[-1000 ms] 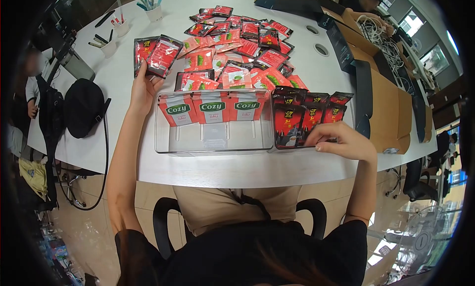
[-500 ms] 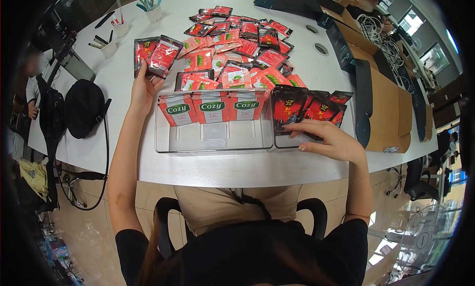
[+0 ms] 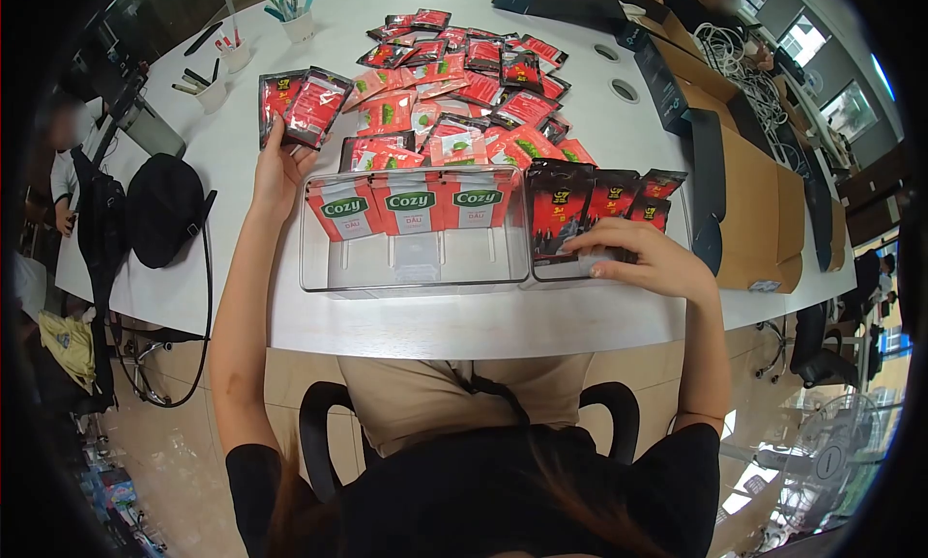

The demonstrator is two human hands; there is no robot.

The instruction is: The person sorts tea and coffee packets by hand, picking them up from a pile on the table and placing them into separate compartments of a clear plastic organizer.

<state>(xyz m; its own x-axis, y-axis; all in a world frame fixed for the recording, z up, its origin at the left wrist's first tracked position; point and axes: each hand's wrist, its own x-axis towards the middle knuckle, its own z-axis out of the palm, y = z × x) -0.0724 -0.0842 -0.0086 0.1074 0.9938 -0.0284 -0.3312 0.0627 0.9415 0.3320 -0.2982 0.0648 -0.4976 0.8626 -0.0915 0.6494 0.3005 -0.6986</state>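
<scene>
My left hand [image 3: 281, 167] is closed around two red-and-black coffee sachets [image 3: 317, 109], fanned out above the table's left side. Over the right-hand clear bin [image 3: 688, 231], my right hand [image 3: 646, 258] has its fingers curled at a coffee sachet [image 3: 613, 193]; the sachet's lower part is hidden by the fingers. Beside it another coffee sachet [image 3: 561, 205] stands upright at the bin's left end, with more leaning at the right. The larger clear bin [image 3: 416, 289] on the left holds three pink Cozy sachet stacks [image 3: 408, 208] in a row along its back wall.
A loose pile of red and pink sachets [image 3: 464, 94] spreads behind the bins. Pen cups [image 3: 295, 27] and a black cap [image 3: 166, 210] are at the left. Open cardboard boxes [image 3: 759, 205] line the right, with white cables [image 3: 725, 56] and another person beyond.
My right hand has shifted slightly, and the coffee sachet at its fingers has gone from tilted to more upright, beside the left one. My left hand still holds its two sachets.
</scene>
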